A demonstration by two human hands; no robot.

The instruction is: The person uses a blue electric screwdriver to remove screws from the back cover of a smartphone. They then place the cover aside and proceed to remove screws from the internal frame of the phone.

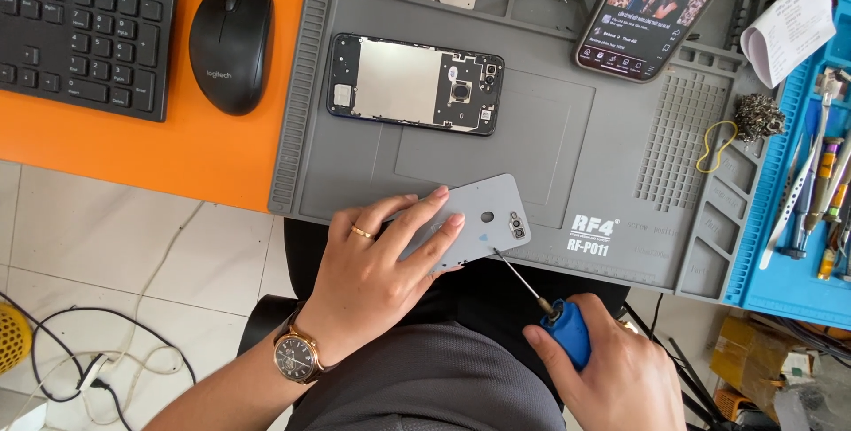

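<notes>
A grey phone back cover (pixel 483 223) is held flat at the lower middle of the frame by the left hand (pixel 372 280), whose fingers (pixel 425 218) are pressed on top of it, its long side running left to right and tilted up a little at the right. A blue-handled screwdriver (pixel 550 302) is gripped tight in the right hand (pixel 612 369) at the lower right, and its thin tip is pointed up and left at the cover's right end. An opened phone (pixel 415 83) is laid on the grey work mat (pixel 620 165) above, and a blue tray (pixel 780 245) at the right edge is filled with tools (pixel 820 183).
</notes>
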